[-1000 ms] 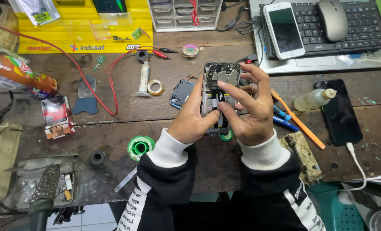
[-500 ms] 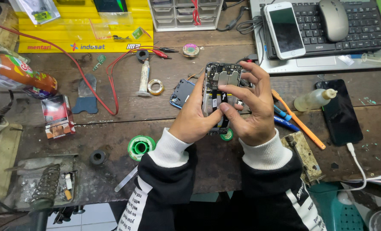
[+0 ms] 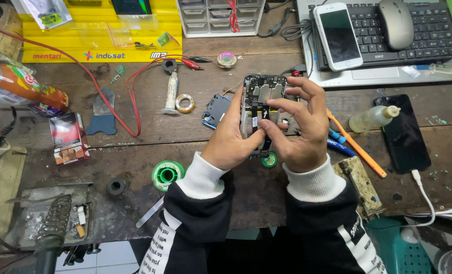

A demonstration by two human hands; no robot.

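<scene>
An opened smartphone [image 3: 263,94] with its back cover off and circuit board showing is held over the wooden bench [image 3: 134,147] in both hands. My left hand [image 3: 231,139] grips its left edge, thumb pressed on the lower middle. My right hand [image 3: 299,127] wraps the right edge, with thumb and forefinger pinching at a small part near the phone's centre. A blue phone cover piece [image 3: 215,110] lies just left of the phone on the bench.
A green solder spool [image 3: 167,174], tape roll [image 3: 185,103], white tube [image 3: 171,91] and red wires [image 3: 129,96] lie to the left. A white phone [image 3: 339,35] rests on a keyboard [image 3: 419,38] at the back right. A black phone [image 3: 402,133], small bottle [image 3: 372,118], orange toothbrush [image 3: 358,147] sit right.
My right fingers have shifted slightly on the phone's middle; the phone and both hands stay in nearly the same place.
</scene>
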